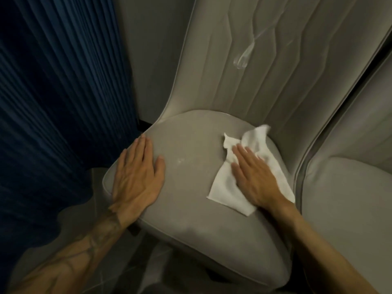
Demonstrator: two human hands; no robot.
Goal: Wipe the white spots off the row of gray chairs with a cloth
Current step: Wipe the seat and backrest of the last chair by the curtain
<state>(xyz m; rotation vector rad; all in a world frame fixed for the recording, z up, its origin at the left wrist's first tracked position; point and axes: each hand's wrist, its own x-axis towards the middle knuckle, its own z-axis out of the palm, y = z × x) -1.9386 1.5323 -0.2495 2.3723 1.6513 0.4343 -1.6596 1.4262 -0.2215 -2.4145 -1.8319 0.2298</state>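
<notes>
A gray upholstered chair (191, 219) fills the middle of the head view. My right hand (252, 177) lies flat with straight fingers on a white cloth (224, 187), pressing it onto the right side of the seat. My left hand (137, 177) rests flat on the seat's left edge, holding nothing. A faint white spot (181, 160) shows on the seat between my hands. A white smear (244, 58) runs down the chair's backrest.
A second gray chair (347, 198) stands close on the right, almost touching the first. A dark blue pleated curtain (53, 102) hangs on the left. Gray floor (157, 270) shows under the seat's front.
</notes>
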